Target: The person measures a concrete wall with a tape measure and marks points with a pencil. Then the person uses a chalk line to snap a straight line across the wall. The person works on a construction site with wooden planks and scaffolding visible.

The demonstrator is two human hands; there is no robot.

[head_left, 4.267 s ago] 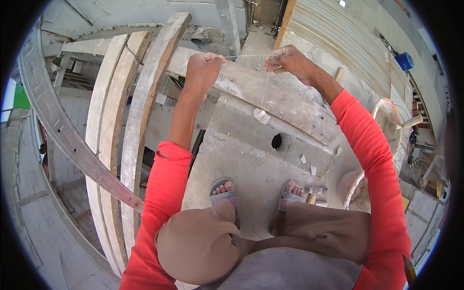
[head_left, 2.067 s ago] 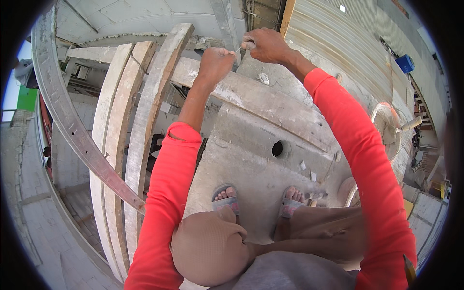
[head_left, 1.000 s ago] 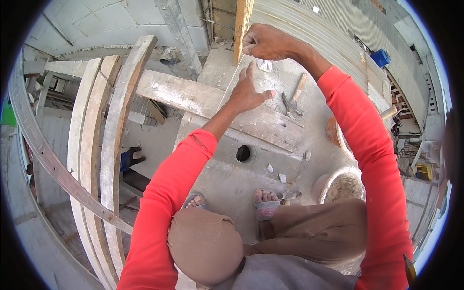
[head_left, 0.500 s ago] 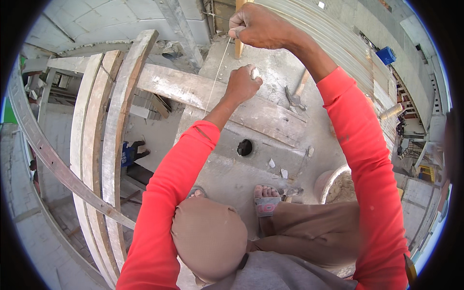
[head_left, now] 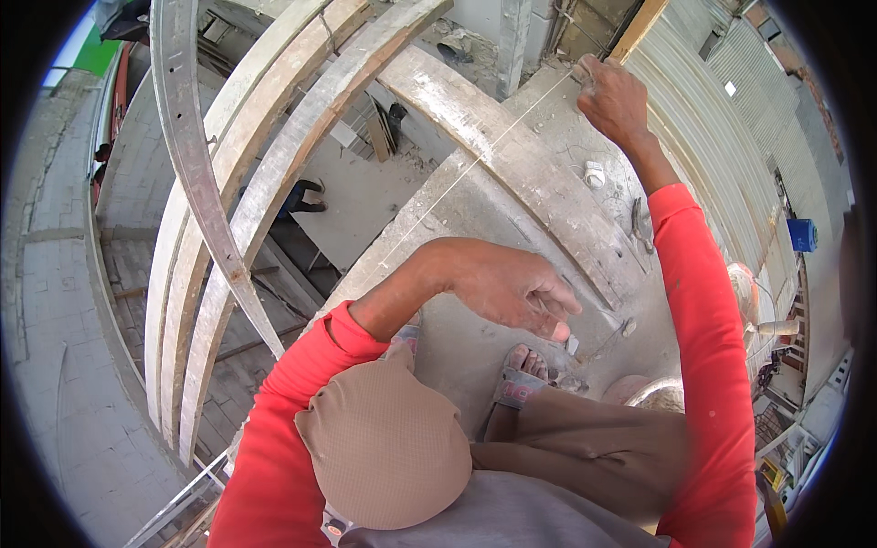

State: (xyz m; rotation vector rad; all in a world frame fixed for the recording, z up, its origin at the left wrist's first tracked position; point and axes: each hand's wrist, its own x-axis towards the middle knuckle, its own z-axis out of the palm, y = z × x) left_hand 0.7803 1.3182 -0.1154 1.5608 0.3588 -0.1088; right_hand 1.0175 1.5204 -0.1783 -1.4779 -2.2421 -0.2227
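At the far left, a perforated metal strip (head_left: pixel 185 119) curves down from the upper edge and crosses three long timbers (head_left: pixel 297 137), which sweep from the upper middle toward the lower left. Just right of them, lower down in a gap, you can see part of another person (head_left: pixel 297 199) in dark clothing. Next comes the concrete slab (head_left: pixel 452 356) under you, and over it a taut pale string (head_left: pixel 438 196) slants from near your left forearm up toward the upper right, crossing in view the wide board (head_left: pixel 548 192) that lies across the upper middle. Your left hand (head_left: pixel 516 288) is at the middle of the frame, below the string and apart from it; its fingers are loosely curled, thumb a little away, and you cannot tell whether anything sits inside them. Below it is your sandalled foot (head_left: pixel 523 374). Farther right, a white lump (head_left: pixel 594 173) lies beyond the board. Your right hand (head_left: pixel 614 96), at the upper right, has its fingers pinched closed on the string's upper end. A bucket (head_left: pixel 653 393) shows partly beside your trousers, and corrugated sheeting (head_left: pixel 731 155) and a blue container (head_left: pixel 802 235) fill the right side.
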